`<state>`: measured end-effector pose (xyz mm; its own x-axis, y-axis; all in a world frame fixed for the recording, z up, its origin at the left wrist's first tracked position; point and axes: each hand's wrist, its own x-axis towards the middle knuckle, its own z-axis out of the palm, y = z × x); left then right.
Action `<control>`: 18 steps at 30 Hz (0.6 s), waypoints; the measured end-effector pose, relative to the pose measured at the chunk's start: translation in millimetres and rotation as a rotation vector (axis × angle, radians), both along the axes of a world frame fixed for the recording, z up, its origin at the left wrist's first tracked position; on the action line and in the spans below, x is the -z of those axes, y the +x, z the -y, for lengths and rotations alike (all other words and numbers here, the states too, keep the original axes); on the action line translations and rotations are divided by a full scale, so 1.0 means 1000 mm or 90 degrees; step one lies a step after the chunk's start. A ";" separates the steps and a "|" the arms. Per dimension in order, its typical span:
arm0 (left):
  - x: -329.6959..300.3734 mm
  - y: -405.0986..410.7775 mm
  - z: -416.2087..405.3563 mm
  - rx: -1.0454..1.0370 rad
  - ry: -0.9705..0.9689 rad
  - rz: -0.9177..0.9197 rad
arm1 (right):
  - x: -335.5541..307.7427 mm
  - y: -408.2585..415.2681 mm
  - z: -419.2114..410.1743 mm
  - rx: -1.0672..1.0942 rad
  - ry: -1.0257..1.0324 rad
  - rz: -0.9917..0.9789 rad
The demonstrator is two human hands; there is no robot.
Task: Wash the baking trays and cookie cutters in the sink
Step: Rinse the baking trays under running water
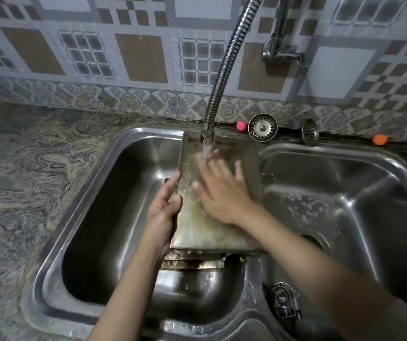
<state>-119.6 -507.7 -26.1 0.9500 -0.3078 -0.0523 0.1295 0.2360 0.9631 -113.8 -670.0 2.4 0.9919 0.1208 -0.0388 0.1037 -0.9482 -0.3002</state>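
Metal baking tray (204,227) under running tap (224,70): left hand (164,205) grips its left edge, right hand (218,190) flat, fingers spread, on it

Counted at the double sink: trays, basins, strainers, balls, hands.

One stained, rectangular metal baking tray (204,227) is uppermost, and the edge of at least one more metal tray (192,263) shows beneath it; a firmer count of that stack cannot be made. There are two stainless steel sink basins, the left basin (113,193) and the right basin (359,200). Two round metal sink strainers (263,127) (309,132) stand on the back ledge. Two small balls: one pink ball (241,126), one orange ball (379,139). One flexible ribbed metal faucet hose (232,57). Two bare hands: left hand (164,205), right hand (218,190). One cluster of metal cookie cutters (284,302), number unclear.
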 end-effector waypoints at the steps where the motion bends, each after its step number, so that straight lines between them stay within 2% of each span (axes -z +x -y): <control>1: 0.000 0.005 -0.003 -0.023 -0.017 -0.013 | 0.005 -0.018 -0.009 -0.070 0.008 0.019; 3: -0.003 0.014 -0.016 -0.037 -0.047 -0.026 | 0.018 -0.050 -0.006 -0.144 0.018 0.053; 4: -0.003 0.015 -0.023 -0.041 -0.049 -0.023 | 0.024 -0.055 0.005 -0.129 0.022 0.052; 9: 0.006 0.003 -0.019 0.019 -0.004 -0.022 | 0.022 -0.028 0.045 0.125 0.054 -0.080; 13: 0.006 0.001 -0.013 0.015 -0.019 -0.040 | 0.017 -0.036 0.037 0.147 0.062 -0.041; 15: 0.008 0.003 -0.018 0.019 -0.015 -0.055 | 0.023 -0.052 0.041 0.125 0.167 -0.027; 18: 0.014 0.004 -0.020 0.005 0.002 -0.049 | 0.024 -0.069 0.046 0.229 0.506 0.015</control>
<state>-115.6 -487.4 -40.1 0.9408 -0.3144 -0.1265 0.2055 0.2325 0.9506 -182.3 -716.2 -21.4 0.9746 -0.2172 -0.0549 -0.1470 -0.4348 -0.8884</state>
